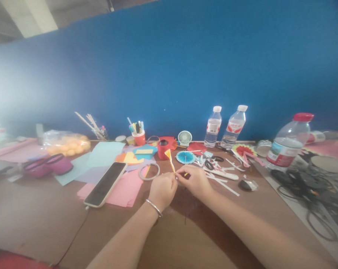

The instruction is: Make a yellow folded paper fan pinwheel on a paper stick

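Note:
A thin piece of paper with a fanned yellow end and a pale stem rises between my two hands. My left hand, with a bangle at its wrist, is closed round the lower part of it. The fingertips of my right hand pinch at the same spot, close against the left thumb. What lies right between the fingertips is too small to make out. Just left of my left hand a roll of tape lies on pink paper. Behind the hands stands a red container.
A phone with a cable lies at left on coloured paper. To the right are a blue paper fan, scissors, white paper strips and a computer mouse. Water bottles and a larger bottle stand farther back.

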